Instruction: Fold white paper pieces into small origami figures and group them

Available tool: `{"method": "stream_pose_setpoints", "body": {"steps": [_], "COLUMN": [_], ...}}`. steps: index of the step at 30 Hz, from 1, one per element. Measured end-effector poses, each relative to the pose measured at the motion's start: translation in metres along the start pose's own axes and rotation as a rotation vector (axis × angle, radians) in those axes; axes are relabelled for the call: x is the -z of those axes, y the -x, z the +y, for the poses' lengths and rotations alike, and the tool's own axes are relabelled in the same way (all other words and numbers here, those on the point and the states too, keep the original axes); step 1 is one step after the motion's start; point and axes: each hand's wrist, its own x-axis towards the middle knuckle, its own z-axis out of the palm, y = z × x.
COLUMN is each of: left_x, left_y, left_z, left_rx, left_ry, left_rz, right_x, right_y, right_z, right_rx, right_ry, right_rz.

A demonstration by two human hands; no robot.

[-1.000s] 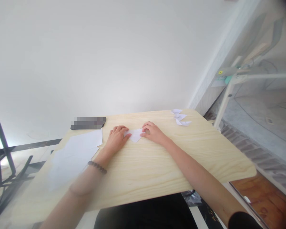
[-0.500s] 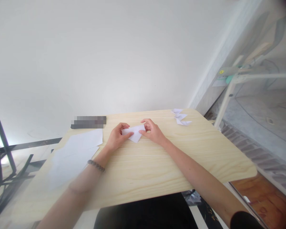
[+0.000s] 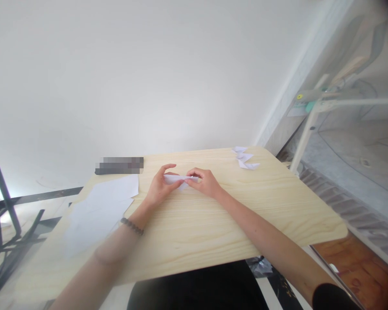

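A small folded piece of white paper (image 3: 174, 178) is held between both hands over the middle of the table. My left hand (image 3: 160, 185) grips its left end, with the thumb along the near side and the index finger raised clear of it. My right hand (image 3: 205, 183) pinches the paper's right part between thumb and fingertips. The paper appears as a thin strip, seen nearly edge-on, with part of it hanging below the thumbs. Fingers hide some of its folds.
Several folded white paper shapes (image 3: 245, 158) lie at the table's back right. White sheets (image 3: 100, 211) rest on the left, below a dark, pixelated object (image 3: 119, 165). The wooden table (image 3: 194, 241) stands against a white wall. A black chair (image 3: 3, 206) is at far left.
The folded paper has tipped from showing its broad face to nearly edge-on. My right hand has shifted slightly left and lower, its fingers closing on the paper. My left index finger has lifted.
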Motion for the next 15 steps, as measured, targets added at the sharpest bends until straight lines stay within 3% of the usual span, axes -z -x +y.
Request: {"method": "stream_pose_setpoints", "body": {"steps": [15], "left_x": [-0.0007], "left_y": [0.0009], "left_z": [0.0059], "left_rx": [0.015], "left_ry": [-0.049], "left_rz": [0.071], "right_x": [-0.0004], "right_y": [0.0006], "right_z": [-0.0014], "right_rx": [0.043], "right_ry": [0.041], "right_rz": [0.043]}}
